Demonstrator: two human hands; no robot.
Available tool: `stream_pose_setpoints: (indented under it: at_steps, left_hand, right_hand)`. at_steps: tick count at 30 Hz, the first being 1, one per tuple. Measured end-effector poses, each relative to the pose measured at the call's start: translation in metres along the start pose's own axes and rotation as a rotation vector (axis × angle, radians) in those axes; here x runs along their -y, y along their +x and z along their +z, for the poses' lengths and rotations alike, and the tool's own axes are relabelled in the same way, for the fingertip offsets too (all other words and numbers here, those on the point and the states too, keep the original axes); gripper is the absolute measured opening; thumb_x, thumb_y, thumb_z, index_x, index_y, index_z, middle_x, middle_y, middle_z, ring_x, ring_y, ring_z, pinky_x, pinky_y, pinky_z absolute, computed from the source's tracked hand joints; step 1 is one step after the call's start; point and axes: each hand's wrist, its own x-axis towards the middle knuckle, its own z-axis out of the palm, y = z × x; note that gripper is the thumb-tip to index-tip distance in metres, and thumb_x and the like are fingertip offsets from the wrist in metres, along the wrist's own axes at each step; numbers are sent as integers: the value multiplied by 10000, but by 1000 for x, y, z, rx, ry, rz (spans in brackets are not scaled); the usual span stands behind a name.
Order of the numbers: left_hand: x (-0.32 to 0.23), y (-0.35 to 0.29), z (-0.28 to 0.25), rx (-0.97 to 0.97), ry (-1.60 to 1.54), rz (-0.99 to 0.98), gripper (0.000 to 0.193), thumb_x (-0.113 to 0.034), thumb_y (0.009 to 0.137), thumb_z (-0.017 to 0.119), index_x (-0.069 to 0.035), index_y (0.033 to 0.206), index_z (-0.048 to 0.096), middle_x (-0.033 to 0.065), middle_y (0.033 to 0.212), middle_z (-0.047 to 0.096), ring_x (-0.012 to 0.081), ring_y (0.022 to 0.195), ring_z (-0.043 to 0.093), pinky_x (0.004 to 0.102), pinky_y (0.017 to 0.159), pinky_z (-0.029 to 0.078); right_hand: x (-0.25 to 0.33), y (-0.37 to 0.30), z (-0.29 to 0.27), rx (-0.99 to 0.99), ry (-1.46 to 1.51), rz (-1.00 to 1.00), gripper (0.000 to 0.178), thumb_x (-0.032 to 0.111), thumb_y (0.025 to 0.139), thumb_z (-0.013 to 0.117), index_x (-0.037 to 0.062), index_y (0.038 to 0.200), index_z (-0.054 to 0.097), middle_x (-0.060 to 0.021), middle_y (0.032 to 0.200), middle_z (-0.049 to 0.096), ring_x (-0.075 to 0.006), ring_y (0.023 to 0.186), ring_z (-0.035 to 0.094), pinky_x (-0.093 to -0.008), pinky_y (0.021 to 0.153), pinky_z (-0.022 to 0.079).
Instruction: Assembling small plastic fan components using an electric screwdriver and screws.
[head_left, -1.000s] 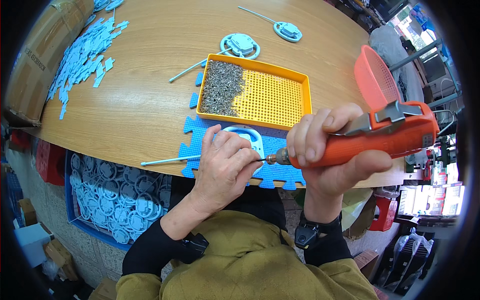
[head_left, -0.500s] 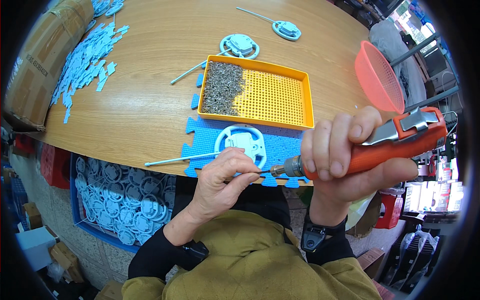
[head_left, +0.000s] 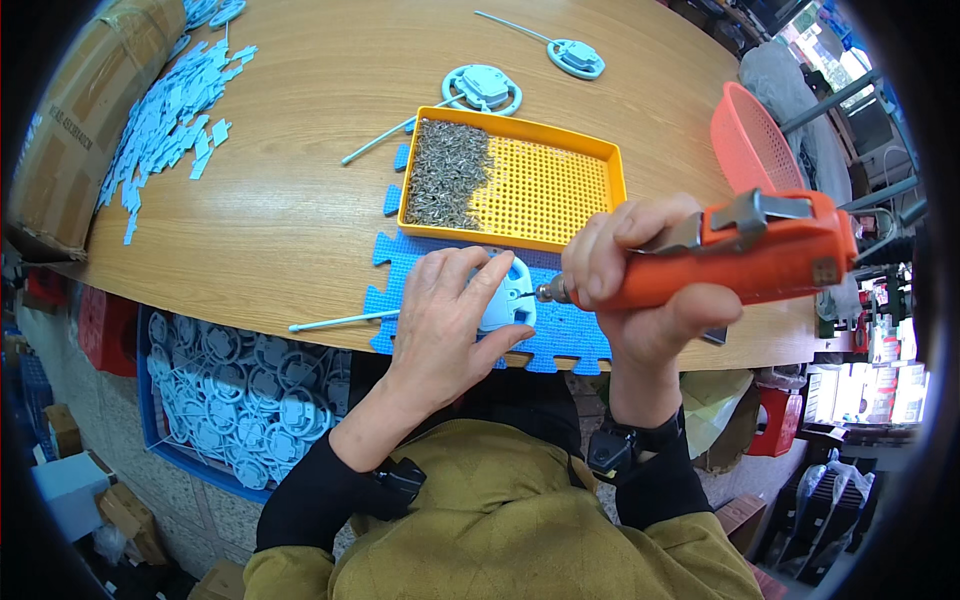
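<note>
A light-blue plastic wheel (head_left: 517,312) with a long rod (head_left: 345,321) lies on a blue foam mat (head_left: 570,340). My left hand (head_left: 435,325) spans it, fingers over the far side and thumb along the near edge, gripping it and hiding much of its left half. In my right hand (head_left: 640,325) is an orange electric screwdriver (head_left: 735,258), held nearly level with its tip pointing left. The bit meets the wheel's right part; whether a screw sits under it is too small to tell.
Beyond the mat stands a yellow perforated tray (head_left: 550,190) with many screws (head_left: 445,175). Two similar wheels (head_left: 482,88) lie farther back. Flat blue pieces (head_left: 180,110) and a cardboard box (head_left: 85,130) are at left, a pink basket (head_left: 755,140) at right. Below, a blue crate (head_left: 150,400) holds more wheels.
My left hand has left the screwdriver's bit and moved onto the wheel. My right hand has brought the screwdriver left and up, its bit now at the wheel.
</note>
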Motion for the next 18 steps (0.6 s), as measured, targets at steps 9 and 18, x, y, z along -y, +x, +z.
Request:
stream_pose_setpoints:
  at_steps: [9, 18]
  left_hand:
    - [0, 2, 20, -83, 23, -59, 222, -115, 670, 743, -102, 854, 620, 58, 964, 530, 264, 932, 511, 385, 818, 363]
    - [6, 0, 29, -131, 16, -39, 147, -113, 692, 729, -98, 761, 601, 55, 963, 529, 251, 907, 493, 406, 826, 346]
  right_hand:
    - [-10, 0, -4, -74, -48, 100, 703, 686, 716, 601, 35, 956, 493, -45, 633, 516, -134, 543, 515, -249, 461, 414]
    - [-11, 2, 3, -44, -178, 112, 666, 695, 729, 584, 66, 917, 475, -30, 598, 495, -137, 508, 487, -274, 471, 416]
